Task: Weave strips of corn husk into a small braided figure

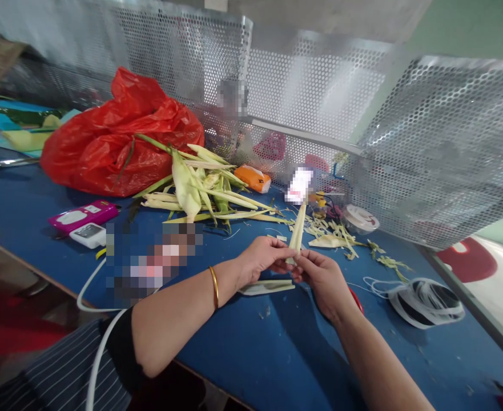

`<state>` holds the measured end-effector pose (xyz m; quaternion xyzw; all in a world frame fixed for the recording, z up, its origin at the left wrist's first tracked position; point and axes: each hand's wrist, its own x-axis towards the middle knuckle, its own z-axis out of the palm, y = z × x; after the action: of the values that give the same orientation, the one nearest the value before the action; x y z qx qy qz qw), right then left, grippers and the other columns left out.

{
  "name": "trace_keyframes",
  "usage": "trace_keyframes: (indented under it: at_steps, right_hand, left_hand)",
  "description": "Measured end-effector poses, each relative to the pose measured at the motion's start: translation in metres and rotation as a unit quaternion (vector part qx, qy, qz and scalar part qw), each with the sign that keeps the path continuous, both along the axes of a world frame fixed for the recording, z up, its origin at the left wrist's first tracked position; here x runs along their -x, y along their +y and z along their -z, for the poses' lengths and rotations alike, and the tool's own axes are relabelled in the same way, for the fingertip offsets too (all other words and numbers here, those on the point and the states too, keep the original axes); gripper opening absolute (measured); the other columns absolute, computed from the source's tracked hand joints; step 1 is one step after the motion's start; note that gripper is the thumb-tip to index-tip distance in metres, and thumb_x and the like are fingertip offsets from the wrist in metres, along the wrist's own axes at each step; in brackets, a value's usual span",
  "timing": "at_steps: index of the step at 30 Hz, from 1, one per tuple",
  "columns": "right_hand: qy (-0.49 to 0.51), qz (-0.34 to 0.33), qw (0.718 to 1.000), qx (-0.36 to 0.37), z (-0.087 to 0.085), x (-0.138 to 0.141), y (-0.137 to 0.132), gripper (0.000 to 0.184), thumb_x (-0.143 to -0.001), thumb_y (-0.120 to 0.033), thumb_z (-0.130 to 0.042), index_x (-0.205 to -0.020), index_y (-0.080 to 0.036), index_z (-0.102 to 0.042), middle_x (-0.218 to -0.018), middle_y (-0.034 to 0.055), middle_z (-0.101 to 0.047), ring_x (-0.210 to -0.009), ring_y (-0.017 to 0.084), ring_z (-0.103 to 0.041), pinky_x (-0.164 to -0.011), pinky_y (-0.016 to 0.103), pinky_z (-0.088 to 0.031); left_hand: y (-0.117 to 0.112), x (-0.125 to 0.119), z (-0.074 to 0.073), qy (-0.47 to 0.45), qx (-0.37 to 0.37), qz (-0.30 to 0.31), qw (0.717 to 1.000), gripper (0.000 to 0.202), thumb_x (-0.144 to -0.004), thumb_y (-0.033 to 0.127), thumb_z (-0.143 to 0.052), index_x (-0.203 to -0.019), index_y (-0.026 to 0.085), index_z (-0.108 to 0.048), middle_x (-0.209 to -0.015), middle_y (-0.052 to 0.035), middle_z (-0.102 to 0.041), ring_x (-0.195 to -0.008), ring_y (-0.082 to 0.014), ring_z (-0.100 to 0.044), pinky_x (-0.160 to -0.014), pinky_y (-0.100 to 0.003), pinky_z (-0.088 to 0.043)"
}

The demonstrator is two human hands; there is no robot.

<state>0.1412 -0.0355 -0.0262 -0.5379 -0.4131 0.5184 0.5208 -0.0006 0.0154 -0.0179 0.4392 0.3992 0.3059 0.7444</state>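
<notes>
Both of my hands pinch the lower end of a narrow pale-yellow leaf strip (297, 231) that stands up over the blue table (251, 348). My left hand (262, 257), with a gold bangle on its wrist, grips it from the left. My right hand (322, 277) grips it from the right, fingers closed. Another flat strip (266, 287) lies on the table just under my left hand. A pile of green and yellow leaves (202, 188) lies further back.
A red plastic bag (118, 134) sits at the back left. A pink device (83, 214) and a white one (88, 234) lie at the left. An orange object (254, 178), leaf scraps (339, 234), a white thread spool (425, 299) and perforated metal screens (439, 142) surround the work spot.
</notes>
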Motion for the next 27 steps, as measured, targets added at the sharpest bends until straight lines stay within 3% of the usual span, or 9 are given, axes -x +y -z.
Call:
trace_keyframes:
  at_steps: [10,22,27]
  right_hand:
    - [0.037,-0.021,0.999,0.004,-0.001,0.000,0.000,0.034,-0.063,-0.043,-0.082,-0.067,-0.015,-0.065,-0.054,-0.0032,-0.054,-0.048,0.007,-0.047,-0.049,0.021,-0.041]
    - [0.149,-0.076,0.984,0.060,-0.002,-0.009,0.001,0.022,-0.066,-0.030,-0.081,-0.076,-0.013,-0.071,-0.061,-0.0003,-0.061,-0.049,0.006,-0.049,-0.048,0.016,-0.045]
    - [0.157,-0.086,0.982,0.056,-0.002,-0.010,0.002,0.017,-0.067,-0.026,-0.079,-0.076,-0.014,-0.070,-0.064,0.0000,-0.061,-0.050,0.007,-0.048,-0.047,0.017,-0.044]
  left_hand:
    - [0.000,0.000,0.001,-0.040,0.029,0.047,0.998,0.028,-0.070,0.034,-0.080,-0.078,0.011,-0.067,-0.066,-0.0036,-0.068,-0.060,-0.0119,-0.064,-0.060,-0.023,-0.051]
    - [0.004,0.001,0.003,-0.078,0.047,0.085,0.992,0.023,-0.074,0.030,-0.077,-0.075,0.010,-0.068,-0.073,-0.0049,-0.067,-0.061,-0.0090,-0.060,-0.062,-0.022,-0.050]
    - [0.004,0.004,0.000,-0.066,0.012,0.101,0.993,0.019,-0.073,0.027,-0.075,-0.081,0.011,-0.068,-0.075,-0.0046,-0.067,-0.062,-0.0090,-0.059,-0.060,-0.022,-0.048]
